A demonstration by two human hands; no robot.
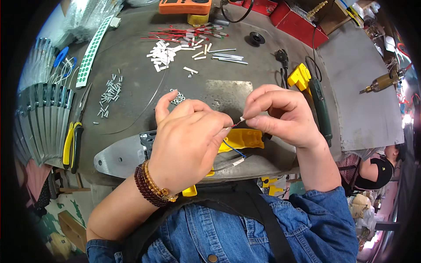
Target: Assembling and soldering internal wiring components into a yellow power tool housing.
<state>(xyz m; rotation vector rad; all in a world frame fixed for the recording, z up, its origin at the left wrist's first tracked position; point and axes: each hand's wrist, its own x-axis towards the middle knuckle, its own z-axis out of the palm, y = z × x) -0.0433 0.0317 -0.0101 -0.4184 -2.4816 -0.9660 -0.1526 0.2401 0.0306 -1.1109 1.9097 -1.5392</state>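
My left hand [188, 131], a beaded bracelet on its wrist, pinches a thin red wire [235, 125] between thumb and forefinger. Against it, my right hand [283, 116] pinches a small white sleeve [242, 119] at the wire's end; whether the sleeve sits around the wire, I cannot tell. Beneath the hands lies a yellow plastic handle shell [245, 138], partly hidden. A blue wire [234, 148] runs down to a white sleeve [238, 161] on a grey cable. To the left, a flat grey metal blade [120, 155] with holes lies partly under my left forearm.
Farther back are white sleeves [162, 53], red-wired parts [193, 33], metal rods [228, 57], screws [112, 90] and nuts [177, 97]. Pliers [73, 142] and stacked metal blades [46, 118] lie left. A green-handled soldering iron [321, 109] lies right; another person [372, 173] sits beyond.
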